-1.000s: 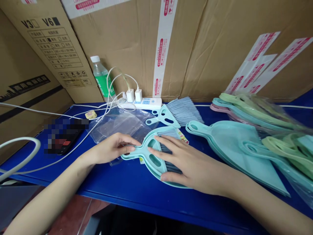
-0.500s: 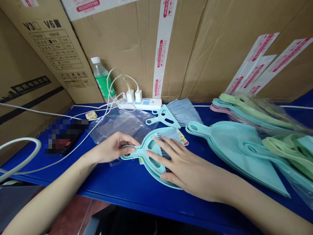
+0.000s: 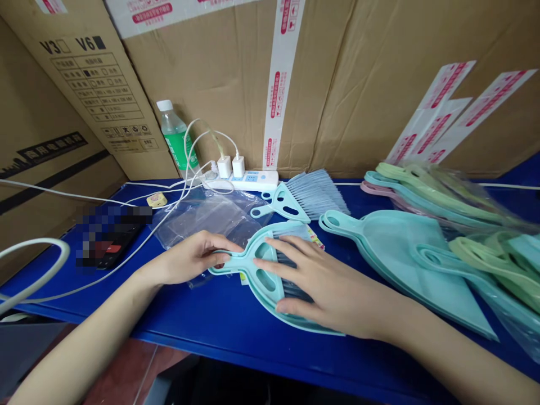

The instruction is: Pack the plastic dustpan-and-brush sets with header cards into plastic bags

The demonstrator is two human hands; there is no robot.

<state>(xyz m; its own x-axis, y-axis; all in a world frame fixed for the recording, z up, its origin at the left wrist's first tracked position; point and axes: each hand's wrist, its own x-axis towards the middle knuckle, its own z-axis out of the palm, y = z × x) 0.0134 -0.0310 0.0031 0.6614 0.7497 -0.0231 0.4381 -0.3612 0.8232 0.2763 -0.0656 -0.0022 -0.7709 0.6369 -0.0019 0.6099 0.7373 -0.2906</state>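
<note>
On the blue table, a turquoise hand brush (image 3: 270,279) lies nested on a turquoise dustpan (image 3: 255,301), handles to the left. My left hand (image 3: 194,256) pinches the stacked handles between thumb and fingers. Spread over the brush's head and grey bristles is my right hand (image 3: 323,281), palm down; it hides much of the bristles and pan. A colourful card (image 3: 315,238) peeks out beyond the right fingers. Behind them lie more turquoise brushes (image 3: 291,202) with pale bristles. Stacked turquoise dustpans (image 3: 405,242) rest to the right of my right hand.
Bagged green, blue and pink sets (image 3: 439,188) pile up at the right. A clear plastic bag (image 3: 202,216) lies behind my left hand. A power strip (image 3: 261,180), a bottle (image 3: 175,138), white cables and a dark device (image 3: 120,242) sit left and back. Cardboard boxes (image 3: 219,84) wall the rear.
My right hand has shifted slightly to the right on the brush, and more of the grey bristles and the pan's lower edge shows. My left hand keeps its grip on the handles.
</note>
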